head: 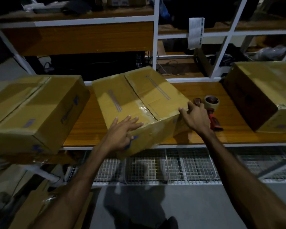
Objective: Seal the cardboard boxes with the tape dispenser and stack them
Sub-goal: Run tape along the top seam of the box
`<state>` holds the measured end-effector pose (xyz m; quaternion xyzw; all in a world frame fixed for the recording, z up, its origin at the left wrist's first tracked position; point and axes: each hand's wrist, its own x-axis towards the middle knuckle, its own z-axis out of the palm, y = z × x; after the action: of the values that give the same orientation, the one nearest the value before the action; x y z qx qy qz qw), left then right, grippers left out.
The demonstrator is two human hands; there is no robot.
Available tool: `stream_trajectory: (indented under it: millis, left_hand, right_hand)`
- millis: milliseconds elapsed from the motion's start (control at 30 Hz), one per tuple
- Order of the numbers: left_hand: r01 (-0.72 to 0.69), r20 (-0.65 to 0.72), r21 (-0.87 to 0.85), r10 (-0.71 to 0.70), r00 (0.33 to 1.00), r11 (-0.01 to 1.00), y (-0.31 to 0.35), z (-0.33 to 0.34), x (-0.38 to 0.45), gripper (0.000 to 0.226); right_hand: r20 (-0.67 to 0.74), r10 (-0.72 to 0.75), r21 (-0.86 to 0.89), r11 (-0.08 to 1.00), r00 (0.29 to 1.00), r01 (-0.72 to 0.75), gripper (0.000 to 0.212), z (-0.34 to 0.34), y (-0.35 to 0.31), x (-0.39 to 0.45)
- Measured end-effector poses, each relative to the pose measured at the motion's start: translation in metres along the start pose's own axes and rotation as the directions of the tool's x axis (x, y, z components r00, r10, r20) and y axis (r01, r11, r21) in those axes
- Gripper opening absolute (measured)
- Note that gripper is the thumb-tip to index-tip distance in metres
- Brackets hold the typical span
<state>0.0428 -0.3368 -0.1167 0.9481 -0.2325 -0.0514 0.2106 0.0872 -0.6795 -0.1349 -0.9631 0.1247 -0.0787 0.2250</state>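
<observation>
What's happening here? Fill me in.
A person has both hands on the middle box, which sits skewed, jutting over the front edge of the bench. The left hand lies flat on its top; the right hand touches its near right corner. The tape dispenser lies beside that hand, not held. The left box and right box stand apart, unstacked.

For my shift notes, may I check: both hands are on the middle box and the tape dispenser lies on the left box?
No: the head view shows the tape dispenser on the bench, right of the middle box; the left hand and right hand are on that box.
</observation>
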Motion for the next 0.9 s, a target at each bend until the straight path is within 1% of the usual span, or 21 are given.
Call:
stream_trajectory:
  millis: [100,200,267,400,467,500,600,667,733,800,867,900]
  left_hand:
    - [0.003,-0.098,0.047,0.001,0.995,0.999,-0.016,-0.008,-0.004,0.084]
    - [0.010,-0.193,0.102,0.010,0.981,0.995,-0.027,-0.012,0.001,0.086]
    - [0.011,-0.219,0.116,0.015,0.976,0.993,-0.030,-0.011,0.007,0.083]
    - [0.041,-0.254,0.129,-0.007,0.967,0.991,-0.025,-0.002,0.015,0.068]
    - [0.046,-0.264,0.146,-0.006,0.965,0.988,-0.019,0.006,0.017,0.063]
    - [0.040,-0.263,0.167,0.006,0.965,0.985,-0.014,0.009,0.018,0.063]
    - [-0.017,-0.242,0.232,0.075,0.967,0.973,0.005,0.020,0.023,0.063]
    - [-0.062,-0.238,0.243,0.122,0.964,0.968,0.020,0.027,0.031,0.059]
    - [-0.062,-0.281,0.241,0.131,0.951,0.969,0.034,0.031,0.042,0.052]
    - [-0.031,-0.322,0.262,0.118,0.939,0.965,0.042,0.029,0.050,0.045]
    - [-0.033,-0.308,0.324,0.139,0.941,0.945,0.049,0.028,0.063,0.045]
    - [-0.044,-0.286,0.351,0.152,0.946,0.935,0.052,0.029,0.071,0.049]
  right_hand:
    - [-0.044,-0.001,-0.044,0.999,0.999,-0.001,0.058,0.004,-0.003,-0.029]
    - [-0.073,0.000,-0.058,0.998,0.997,-0.004,0.054,0.007,-0.005,-0.048]
    - [-0.071,0.007,-0.072,0.997,0.997,-0.012,0.049,0.007,-0.004,-0.054]
    - [-0.076,0.025,-0.062,0.998,0.997,-0.030,0.026,0.001,-0.004,-0.055]
    - [-0.067,0.016,-0.006,1.000,0.998,-0.017,0.020,-0.002,-0.001,-0.051]
    - [-0.056,0.008,0.029,1.000,0.998,-0.006,0.022,-0.003,0.001,-0.049]
    - [-0.033,0.004,0.146,0.989,0.999,0.001,0.041,-0.005,0.009,-0.044]
    - [-0.045,-0.005,0.229,0.973,0.999,0.015,0.047,-0.007,0.017,-0.040]
    - [-0.047,-0.039,0.345,0.937,0.998,0.052,0.044,-0.008,0.032,-0.032]
    - [-0.039,-0.098,0.447,0.888,0.994,0.105,0.041,-0.008,0.047,-0.027]
    - [-0.024,-0.143,0.520,0.843,0.989,0.135,0.039,-0.010,0.061,-0.020]
    - [-0.014,-0.147,0.541,0.830,0.989,0.131,0.038,-0.012,0.067,-0.016]
